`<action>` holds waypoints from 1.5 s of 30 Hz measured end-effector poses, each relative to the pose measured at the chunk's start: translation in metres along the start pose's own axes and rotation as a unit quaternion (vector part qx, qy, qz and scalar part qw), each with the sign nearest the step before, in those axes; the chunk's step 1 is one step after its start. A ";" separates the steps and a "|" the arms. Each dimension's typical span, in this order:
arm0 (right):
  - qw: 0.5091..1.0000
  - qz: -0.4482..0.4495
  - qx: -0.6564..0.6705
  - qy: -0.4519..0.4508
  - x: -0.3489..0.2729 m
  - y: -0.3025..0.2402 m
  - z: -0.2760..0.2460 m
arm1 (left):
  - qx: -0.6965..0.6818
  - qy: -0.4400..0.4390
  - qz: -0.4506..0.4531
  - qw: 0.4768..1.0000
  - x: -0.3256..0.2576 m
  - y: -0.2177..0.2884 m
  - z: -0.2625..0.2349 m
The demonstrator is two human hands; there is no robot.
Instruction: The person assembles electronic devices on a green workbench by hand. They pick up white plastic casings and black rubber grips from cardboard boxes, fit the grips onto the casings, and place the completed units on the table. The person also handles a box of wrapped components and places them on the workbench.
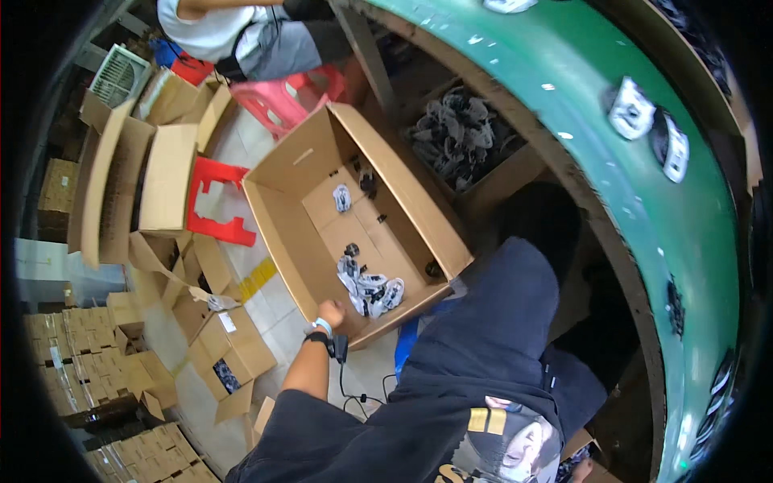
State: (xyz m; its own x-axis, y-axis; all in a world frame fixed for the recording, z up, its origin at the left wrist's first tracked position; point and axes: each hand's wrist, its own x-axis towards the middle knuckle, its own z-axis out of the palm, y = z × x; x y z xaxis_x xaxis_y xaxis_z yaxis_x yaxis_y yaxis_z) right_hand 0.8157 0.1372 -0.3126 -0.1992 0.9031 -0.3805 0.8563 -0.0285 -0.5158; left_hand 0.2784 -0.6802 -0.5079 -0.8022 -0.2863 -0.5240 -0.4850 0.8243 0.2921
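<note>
My left hand [331, 312] reaches over the near left corner of a large open cardboard box [282, 233]. Its fingers look curled, and what they hold, if anything, is hidden. Right beside it inside the box lies a cluster of plastic-wrapped dark parts [370, 291]. Another wrapped part [342, 197] and several small bare black pieces [367, 182] rest deeper in the box. At the lower edge, only a bit of my right hand [581, 470] shows, next to a small carton [596, 452] with wrapped items; its fingers are mostly hidden.
A green curved worktable [596, 161] arcs along the right, bearing wrapped parts [632, 109]. Beneath it stands a carton full of wrapped parts [463, 133]. A red plastic stool [221, 201], open cartons [167, 177] and stacked boxes [88, 346] fill the left. Another person [233, 36] sits at the top.
</note>
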 end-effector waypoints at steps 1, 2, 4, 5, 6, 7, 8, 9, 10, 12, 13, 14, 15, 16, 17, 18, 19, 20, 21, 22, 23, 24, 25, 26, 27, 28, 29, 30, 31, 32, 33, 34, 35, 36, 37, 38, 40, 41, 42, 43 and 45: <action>0.994 -0.073 -0.042 -0.065 0.037 -0.028 -0.024 | -0.009 0.028 -0.060 0.998 0.007 -0.033 0.037; 0.998 -0.017 -0.028 -0.060 0.044 -0.054 -0.015 | 0.018 -0.017 -0.013 1.000 0.038 -0.013 0.042; 0.994 0.011 0.030 -0.105 0.029 -0.103 0.013 | -0.068 0.010 0.063 0.996 0.081 0.028 0.041; 0.989 0.043 0.025 -0.137 0.014 -0.132 0.023 | -0.049 -0.027 0.037 0.998 0.102 0.046 0.044; 0.984 0.074 0.016 -0.164 0.005 -0.160 0.024 | -0.037 -0.054 0.069 0.995 0.114 0.054 0.056; 0.979 0.102 0.008 -0.174 -0.011 -0.183 0.018 | 0.001 -0.123 0.076 0.989 0.122 0.082 0.072; 0.983 0.107 -0.034 -0.146 -0.020 -0.200 0.020 | 0.046 -0.187 0.116 0.974 0.131 0.089 0.078; 0.982 0.100 -0.041 -0.153 -0.025 -0.216 0.020 | 0.087 -0.253 0.151 0.952 0.136 0.089 0.089; 0.982 0.093 -0.046 -0.161 -0.029 -0.230 0.020 | 0.144 -0.308 0.141 0.930 0.135 0.091 0.102; 0.982 0.084 -0.061 -0.160 -0.046 -0.253 0.020 | 0.190 -0.354 0.134 0.906 0.134 0.101 0.126; 0.981 0.081 -0.072 -0.158 -0.054 -0.263 0.026 | 0.217 -0.372 0.129 0.893 0.134 0.103 0.135; 0.982 0.078 -0.079 -0.156 -0.061 -0.274 0.037 | 0.217 -0.333 0.114 0.911 0.129 0.106 0.141; 0.982 0.064 -0.083 -0.157 -0.064 -0.278 0.036 | 0.216 -0.295 0.096 0.926 0.118 0.103 0.146; 0.982 0.050 -0.087 -0.159 -0.066 -0.281 0.037 | 0.209 -0.270 0.108 0.934 0.122 0.106 0.150; 0.982 0.034 -0.089 -0.162 -0.067 -0.284 0.036 | 0.200 -0.242 0.119 0.942 0.126 0.107 0.151; 0.981 0.044 -0.087 -0.165 -0.069 -0.289 0.040 | 0.130 -0.172 0.149 0.965 0.126 0.100 0.150; 0.981 0.036 -0.098 -0.162 -0.064 -0.287 0.034 | 0.039 -0.151 0.144 0.977 0.126 0.094 0.149; 0.981 0.027 -0.108 -0.160 -0.058 -0.285 0.029 | -0.052 -0.127 0.138 0.981 0.126 0.088 0.146; 0.980 0.016 -0.116 -0.162 -0.046 -0.282 0.024 | -0.141 -0.099 0.130 0.976 0.127 0.077 0.142; 0.981 0.021 -0.121 -0.148 -0.040 -0.283 0.027 | -0.291 -0.047 0.153 0.943 0.131 0.076 0.134; 0.982 0.026 -0.125 -0.135 -0.033 -0.285 0.029 | -0.418 -0.082 0.055 0.903 0.129 0.074 0.125; 0.986 -0.067 -0.147 -0.046 -0.027 -0.270 0.013 | -0.542 -0.146 -0.007 0.828 0.124 0.087 0.119; 0.969 -0.033 -0.214 -0.123 -0.023 -0.275 0.004 | -0.638 -0.202 -0.057 0.741 0.125 0.104 0.096; 0.962 -0.034 -0.241 -0.121 -0.024 -0.281 0.003 | -0.705 -0.236 -0.038 0.668 0.109 0.126 0.066; 0.954 -0.041 -0.270 -0.123 -0.038 -0.309 0.013 | -0.765 -0.265 -0.018 0.587 0.083 0.146 0.031; 0.925 -0.056 -0.327 -0.184 -0.056 -0.370 0.029 | -0.794 -0.267 -0.031 0.546 0.056 0.149 0.002; 0.893 -0.066 -0.382 -0.228 -0.084 -0.418 0.035 | -0.817 -0.271 -0.086 0.502 0.023 0.179 -0.037; 0.888 -0.102 -0.360 -0.269 -0.095 -0.428 0.030 | -0.807 -0.290 -0.041 0.512 0.003 0.205 -0.065; 0.860 -0.164 -0.385 -0.293 -0.128 -0.468 0.044 | -0.793 -0.307 0.005 0.526 -0.016 0.228 -0.092; 0.863 -0.217 -0.320 -0.326 -0.161 -0.499 0.056 | -0.800 -0.350 0.021 0.487 -0.042 0.260 -0.127; 0.842 -0.297 -0.261 -0.368 -0.185 -0.528 0.062 | -0.804 -0.389 0.043 0.447 -0.063 0.286 -0.155; 0.780 -0.447 -0.206 -0.385 -0.198 -0.551 0.070 | -0.790 -0.422 0.104 0.432 -0.085 0.320 -0.180; 0.729 -0.556 -0.119 -0.382 -0.204 -0.566 0.081 | -0.775 -0.450 0.164 0.412 -0.107 0.353 -0.204; 0.692 -0.629 -0.065 -0.349 -0.216 -0.591 0.089 | -0.764 -0.470 0.181 0.404 -0.131 0.380 -0.218; 0.662 -0.688 -0.029 -0.295 -0.223 -0.608 0.100 | -0.751 -0.492 0.197 0.395 -0.151 0.404 -0.227; 0.621 -0.739 -0.012 -0.262 -0.226 -0.630 0.108 | -0.720 -0.549 0.189 0.380 -0.167 0.429 -0.237; 0.570 -0.789 0.025 -0.227 -0.230 -0.664 0.110 | -0.677 -0.624 0.154 0.357 -0.203 0.479 -0.241; 0.558 -0.803 0.035 -0.208 -0.230 -0.676 0.111 | -0.664 -0.584 0.183 0.430 -0.223 0.499 -0.244; 0.543 -0.819 0.054 -0.177 -0.216 -0.681 0.113 | -0.637 -0.548 0.207 0.500 -0.243 0.522 -0.244; 0.541 -0.819 0.052 -0.183 -0.204 -0.687 0.108 | -0.596 -0.479 0.251 0.593 -0.255 0.539 -0.242; 0.592 -0.751 0.140 -0.256 -0.179 -0.684 0.097 | -0.555 -0.556 0.327 0.525 -0.249 0.565 -0.234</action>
State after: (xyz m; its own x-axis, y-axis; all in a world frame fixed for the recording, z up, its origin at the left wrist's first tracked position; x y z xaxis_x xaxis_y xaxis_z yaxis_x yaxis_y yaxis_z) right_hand 0.2194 -0.0469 0.0335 -0.8161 -0.2472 0.5224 -0.5683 0.5079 -0.6474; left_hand 0.1229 -0.2577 -0.0250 -0.5238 0.8517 0.0154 -0.6321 -0.4007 0.6633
